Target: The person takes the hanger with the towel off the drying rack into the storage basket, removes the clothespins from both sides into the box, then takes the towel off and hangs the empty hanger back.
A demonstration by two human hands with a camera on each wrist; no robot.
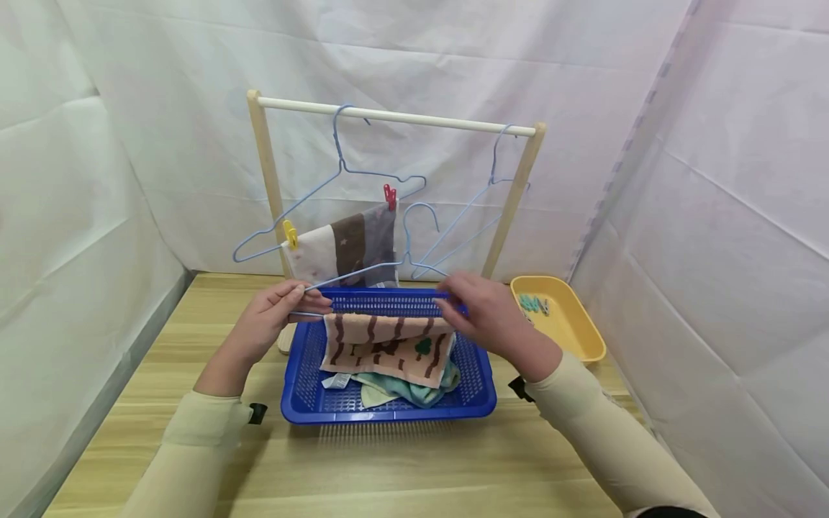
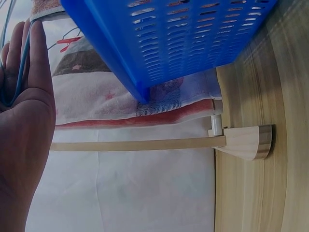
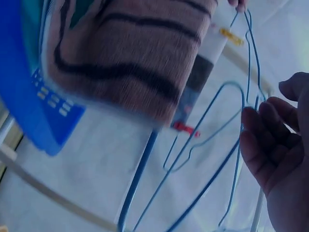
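Observation:
A blue wire hanger (image 1: 352,273) is held over a blue plastic basket (image 1: 388,417). My left hand (image 1: 259,320) grips its left end; in the left wrist view the wire loop (image 2: 23,63) lies across that hand's palm and fingers. Over the hanger's lower bar is draped a peach towel (image 1: 388,360) with wavy brown stripes and a green tree pattern. My right hand (image 1: 488,309) is near the hanger's right side. Its fingers are loosely bent in the right wrist view, with nothing visibly held. A teal and pale yellow cloth (image 1: 414,392) lies in the basket under the towel.
Behind the basket stands a wooden rack with a white rod (image 1: 401,115). From it hang a hanger with a white, brown and grey towel (image 1: 350,241), clipped by yellow and red pegs, and a second hanger (image 1: 495,165). A yellow tray (image 1: 570,331) holds several pegs at right.

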